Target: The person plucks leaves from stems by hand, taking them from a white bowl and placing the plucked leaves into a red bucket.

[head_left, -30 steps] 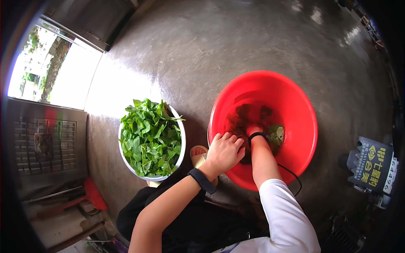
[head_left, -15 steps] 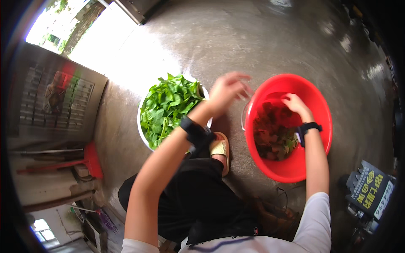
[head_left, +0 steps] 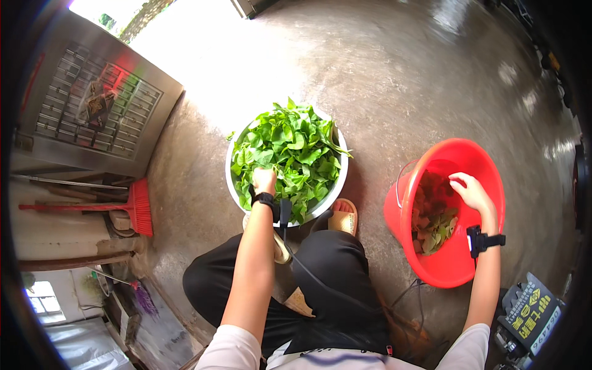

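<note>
A pale round basin (head_left: 230, 185) heaped with green leafy greens (head_left: 296, 139) stands on the floor just in front of my feet. At its near left part, my left hand (head_left: 265, 180) is closed among the leaves, its fingertips partly hidden by them. To the right stands a red bucket (head_left: 487, 160) with a wire handle, holding brownish and yellow-green leaves (head_left: 435, 231). Over the bucket's opening my right hand (head_left: 472, 192) hangs with fingers apart and slightly bent, nothing in them. Both wrists wear black straps.
A metal door panel (head_left: 98, 102) stands at the left, with a red broom (head_left: 139, 206) below it. My sandalled foot (head_left: 344, 217) is between basin and bucket. A dark sign-like box (head_left: 533, 314) with yellow lettering lies at lower right, and a thin cable (head_left: 407, 296) runs near the bucket.
My left hand has moved from the gap beside the bucket leftward and down into the greens in the basin. My right hand stays over the bucket. The whole view has shifted.
</note>
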Motion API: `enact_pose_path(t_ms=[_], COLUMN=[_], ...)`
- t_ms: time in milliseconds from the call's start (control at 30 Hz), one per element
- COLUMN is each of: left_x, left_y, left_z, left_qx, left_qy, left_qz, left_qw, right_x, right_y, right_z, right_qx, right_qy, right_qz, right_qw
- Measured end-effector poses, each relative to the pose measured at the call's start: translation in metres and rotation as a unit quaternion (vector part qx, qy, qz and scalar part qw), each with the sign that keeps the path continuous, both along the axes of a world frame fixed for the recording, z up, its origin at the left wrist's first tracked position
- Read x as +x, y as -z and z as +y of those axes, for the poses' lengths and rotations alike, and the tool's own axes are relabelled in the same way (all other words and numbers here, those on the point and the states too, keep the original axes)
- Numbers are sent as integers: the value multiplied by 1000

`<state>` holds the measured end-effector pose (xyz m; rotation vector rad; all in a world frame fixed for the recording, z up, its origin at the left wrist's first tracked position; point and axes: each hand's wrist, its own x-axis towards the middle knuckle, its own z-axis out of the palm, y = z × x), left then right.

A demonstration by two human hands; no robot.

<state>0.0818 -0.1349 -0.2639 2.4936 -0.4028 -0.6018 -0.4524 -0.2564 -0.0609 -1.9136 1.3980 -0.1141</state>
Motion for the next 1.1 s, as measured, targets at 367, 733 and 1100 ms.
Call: enact_pose_path(t_ms=[367,733,1100], left_x=[13,-84,-304], left_y=[-63,-304,-327], left_z=[5,-46,-57], left_qx=[-35,-191,-123], left_qy=[105,458,743], left_qz=[-101,207,173], left_qw=[989,843,635], right_x=[50,119,9], right_y=[-59,-113,-94], right_z=[23,44,114], right_qx=[-61,-141,41], right_qy=[-7,-26,109], right_qz=[-44,-226,-370], right_qw=[997,963,922])
